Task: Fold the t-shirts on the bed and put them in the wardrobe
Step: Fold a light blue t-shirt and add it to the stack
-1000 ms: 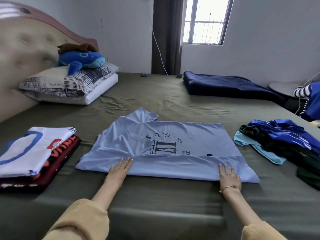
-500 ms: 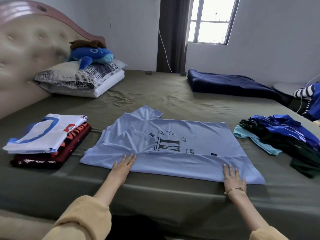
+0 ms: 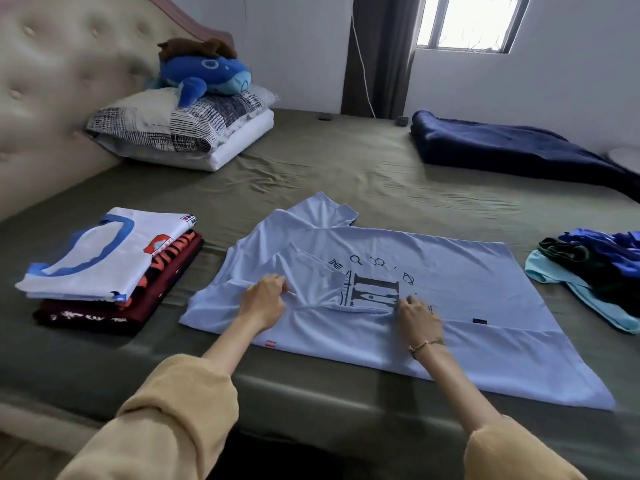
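One light blue t-shirt [image 3: 433, 299] lies spread on the near edge of the olive bed [image 3: 346, 174], its lower strip folded up over the printed front. The left hand [image 3: 265, 301] and the right hand [image 3: 417, 315] both rest on that fold, fingers curled and pinching bunched fabric. Left lies a stack of folded t-shirts [image 3: 107, 268]; right, a heap of unfolded clothes [image 3: 595, 271].

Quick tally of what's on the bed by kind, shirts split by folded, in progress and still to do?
Folded shirts, stacked: 2
Shirt being folded: 1
Unfolded clothes, pile: at least 3; exact count hidden
Pillows: 2
Plush toys: 2
Blanket: 1
Total: at least 11
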Demonstrator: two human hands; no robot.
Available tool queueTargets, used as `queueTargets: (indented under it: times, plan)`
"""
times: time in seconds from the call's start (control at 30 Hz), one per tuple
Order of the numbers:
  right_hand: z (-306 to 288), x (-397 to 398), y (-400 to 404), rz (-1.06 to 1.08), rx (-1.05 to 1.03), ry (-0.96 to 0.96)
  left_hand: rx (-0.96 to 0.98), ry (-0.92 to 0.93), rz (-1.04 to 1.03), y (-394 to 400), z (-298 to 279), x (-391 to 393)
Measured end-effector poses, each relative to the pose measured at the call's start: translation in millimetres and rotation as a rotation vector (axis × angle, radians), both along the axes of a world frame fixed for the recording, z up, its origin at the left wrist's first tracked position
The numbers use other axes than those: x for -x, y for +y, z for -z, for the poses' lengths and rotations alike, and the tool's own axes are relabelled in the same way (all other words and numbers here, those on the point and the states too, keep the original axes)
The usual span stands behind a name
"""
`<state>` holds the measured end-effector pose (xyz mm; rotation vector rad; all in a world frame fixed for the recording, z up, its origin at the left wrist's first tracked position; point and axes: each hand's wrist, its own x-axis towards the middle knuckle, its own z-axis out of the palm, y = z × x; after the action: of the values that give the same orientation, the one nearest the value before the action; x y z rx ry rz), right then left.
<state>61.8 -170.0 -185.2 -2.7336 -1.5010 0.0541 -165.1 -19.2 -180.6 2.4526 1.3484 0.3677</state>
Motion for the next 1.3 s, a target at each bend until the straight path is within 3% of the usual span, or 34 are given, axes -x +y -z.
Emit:
queueTargets:
  times: [0.2,0.33,0.47,0.67,0.8,1.03,1.17,1.3]
  plan:
    - [5,31,79,-0.086,-0.109,0.235,0.020,-0.084,-0.091,45,14,-8]
    - [4,36,122,0.038,-0.157,0.510,0.064,-0.087,-0.128,72,20,-17]
    - [6,29,142,0.077,-0.209,0.665,0.160,-0.170,-0.185,85,14,-27]
    - [3,29,144,-0.127,-0.371,1.072,0.370,-0.175,-0.094,91,10,-28]
    - [-5,31,131,-0.434,-0.360,0.998,0.366,-0.362,-0.153,88,7,-25]
    - [-3,42,104,-0.644,-0.091,0.747,0.346,-0.437,-0.126,70,0,5]
    - [4,49,87,-0.740,0.106,0.507,0.575,-0.476,-0.186,57,-4,10]
    - [12,55,73,-0.734,0.089,0.417,0.689,-0.403,-0.204,44,-11,0]
